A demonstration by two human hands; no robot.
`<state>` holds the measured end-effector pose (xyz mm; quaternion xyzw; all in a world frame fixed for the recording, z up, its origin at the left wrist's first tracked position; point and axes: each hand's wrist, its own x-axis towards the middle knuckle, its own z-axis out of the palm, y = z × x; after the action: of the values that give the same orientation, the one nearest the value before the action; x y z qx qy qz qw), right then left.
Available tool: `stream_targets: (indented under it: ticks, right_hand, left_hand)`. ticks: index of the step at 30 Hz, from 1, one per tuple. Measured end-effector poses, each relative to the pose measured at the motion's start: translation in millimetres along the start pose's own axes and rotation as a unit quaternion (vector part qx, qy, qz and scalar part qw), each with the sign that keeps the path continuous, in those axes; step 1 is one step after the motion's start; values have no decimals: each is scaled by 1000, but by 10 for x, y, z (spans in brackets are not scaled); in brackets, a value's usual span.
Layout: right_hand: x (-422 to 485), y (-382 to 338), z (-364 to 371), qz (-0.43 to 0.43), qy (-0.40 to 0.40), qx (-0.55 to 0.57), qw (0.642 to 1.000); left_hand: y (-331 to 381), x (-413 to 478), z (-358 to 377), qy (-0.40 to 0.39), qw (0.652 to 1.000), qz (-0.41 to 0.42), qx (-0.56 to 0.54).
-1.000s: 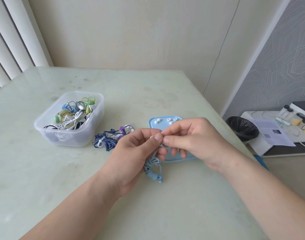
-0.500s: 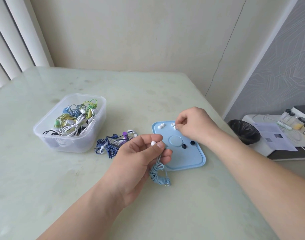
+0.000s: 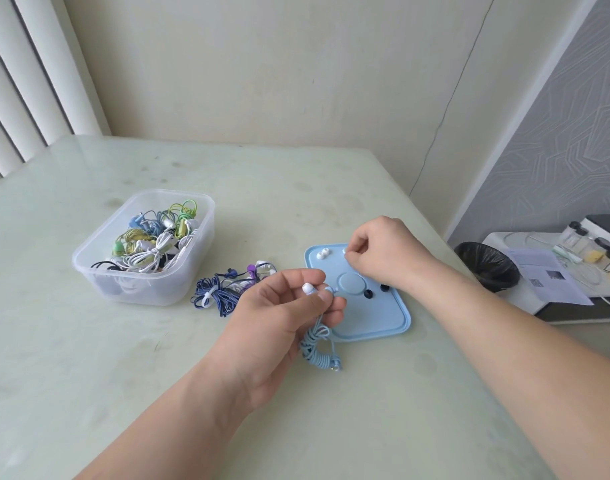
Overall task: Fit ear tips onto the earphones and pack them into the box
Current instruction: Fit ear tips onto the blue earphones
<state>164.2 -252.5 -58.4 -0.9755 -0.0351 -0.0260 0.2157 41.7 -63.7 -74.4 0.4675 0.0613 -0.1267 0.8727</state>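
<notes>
My left hand (image 3: 279,317) grips light blue earphones (image 3: 317,344); one bud carries a white ear tip (image 3: 308,288), and the coiled cord hangs down onto the table. My right hand (image 3: 383,254) rests on the far part of a light blue lid (image 3: 376,323), fingertips pinched on a small white ear tip (image 3: 345,251). Two more white ear tips (image 3: 322,253) and two dark ear tips (image 3: 375,291) lie on the lid. A clear plastic box (image 3: 144,285) at the left holds several bundled earphones.
A dark blue and purple earphone bundle (image 3: 223,292) lies between the box and the lid. The table's right edge runs close to the lid. Beyond it stand a black-lined bin (image 3: 487,265) and a low white unit (image 3: 556,296) with jars and papers.
My right hand left the left hand and reached to the far part of the lid, where it pinches a white tip. My left hand kept the earphones, now showing a fitted white tip.
</notes>
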Motion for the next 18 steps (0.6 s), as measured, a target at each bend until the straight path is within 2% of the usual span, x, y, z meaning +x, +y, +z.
stream_targets:
  ticks: [2, 4, 7, 9, 13, 18]
  right_hand:
    - [-95, -57, -65, 6, 21, 53, 998]
    - [-283, -144, -147, 29, 31, 169, 985]
    - [-684, -240, -204, 67, -4, 386, 920]
    - [-929, -250, -178, 89, -23, 487, 869]
    - [-1206, -192, -66, 111, -56, 586, 801]
    - [-1299, -145, 21, 106, -43, 635, 764]
  left_hand:
    - [0, -1, -1, -1, 1000, 1, -1]
    - [6, 0, -1, -1, 1000, 3, 7]
    - [13, -15, 12, 0, 1000, 12, 15]
    - [9, -23, 20, -5, 1000, 17, 21]
    - [-19, -36, 14, -25, 999, 15, 33]
    - [-46, -46, 8, -43, 997, 18, 60]
